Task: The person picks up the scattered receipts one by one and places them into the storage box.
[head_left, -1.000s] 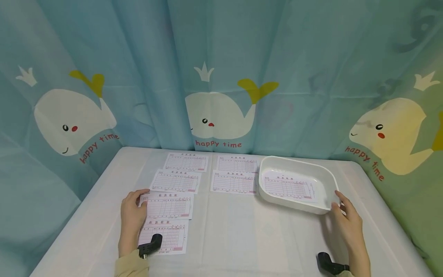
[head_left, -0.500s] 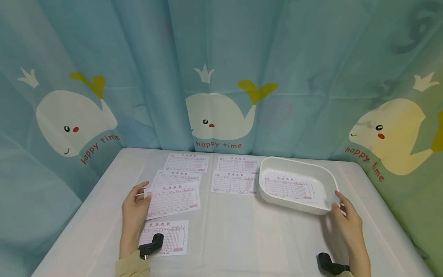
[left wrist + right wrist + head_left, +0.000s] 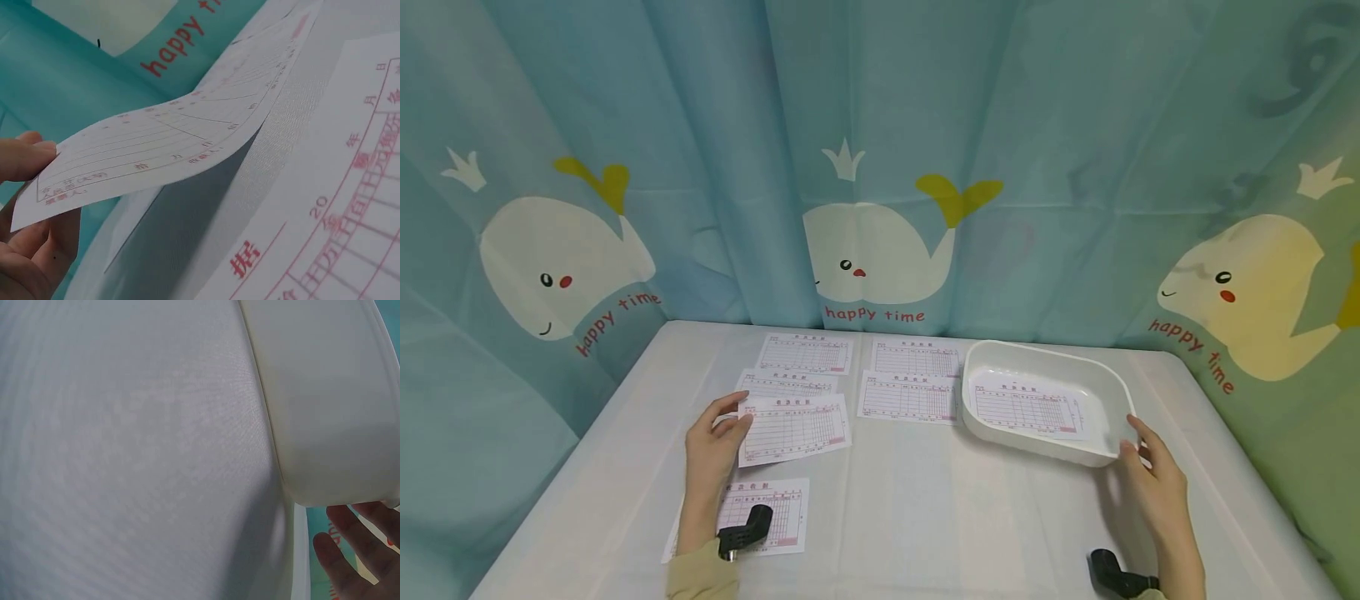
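My left hand pinches a printed receipt slip by its left edge, thumb above and fingers below. In the left wrist view the slip bends upward off the table toward the fingers. Beneath its far edge lies another slip, partly covered. A nearer slip is partly hidden by the left wrist and its camera. At the right, my right hand holds the right end of a white tray, thumb and forefinger at its rim. One receipt slip lies flat inside the tray.
More slips lie at the back: one slip at the left, and two in the middle, a far slip and a nearer slip against the tray. A whale-print curtain hangs behind the white-covered table.
My left hand has lifted one slip from the left column and carried it slightly right and away from me. The right hand and tray have stayed in place.
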Demonstrator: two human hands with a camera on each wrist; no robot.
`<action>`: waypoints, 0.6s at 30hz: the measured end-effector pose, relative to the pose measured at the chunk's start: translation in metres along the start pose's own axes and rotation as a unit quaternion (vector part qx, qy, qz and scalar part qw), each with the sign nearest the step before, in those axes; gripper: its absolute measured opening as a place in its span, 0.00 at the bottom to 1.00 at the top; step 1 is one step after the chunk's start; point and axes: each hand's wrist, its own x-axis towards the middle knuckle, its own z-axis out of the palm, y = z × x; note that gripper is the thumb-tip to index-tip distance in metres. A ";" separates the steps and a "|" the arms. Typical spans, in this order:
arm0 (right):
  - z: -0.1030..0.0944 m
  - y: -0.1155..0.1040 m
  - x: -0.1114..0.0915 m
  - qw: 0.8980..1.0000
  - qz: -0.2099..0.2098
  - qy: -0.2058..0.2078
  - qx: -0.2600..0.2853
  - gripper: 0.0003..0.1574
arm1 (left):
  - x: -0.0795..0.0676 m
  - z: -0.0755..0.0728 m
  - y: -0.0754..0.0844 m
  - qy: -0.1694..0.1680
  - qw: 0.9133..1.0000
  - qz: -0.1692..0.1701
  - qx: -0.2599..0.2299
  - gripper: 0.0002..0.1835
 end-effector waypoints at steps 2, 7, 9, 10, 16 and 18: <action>0.000 0.000 0.000 1.000 -0.003 0.001 -0.002 0.32 | -0.001 0.001 0.002 0.002 1.000 0.000 -0.007 0.19; 0.000 0.000 0.000 1.000 -0.001 0.001 -0.006 0.32 | -0.003 0.001 0.005 0.026 0.999 -0.008 -0.023 0.18; 0.000 0.000 0.001 1.000 0.005 -0.001 -0.005 0.32 | -0.003 0.001 0.007 0.037 0.999 -0.008 -0.027 0.18; 0.000 0.000 0.001 1.000 0.009 -0.003 -0.004 0.33 | -0.002 0.001 0.006 0.044 0.999 -0.001 -0.029 0.18; 0.001 -0.001 0.003 1.000 0.016 -0.006 -0.003 0.33 | 0.002 0.006 0.005 0.054 0.997 0.001 -0.061 0.17; 0.001 -0.001 0.003 1.000 0.015 -0.006 -0.003 0.33 | 0.000 0.008 0.012 0.050 0.996 -0.003 -0.076 0.18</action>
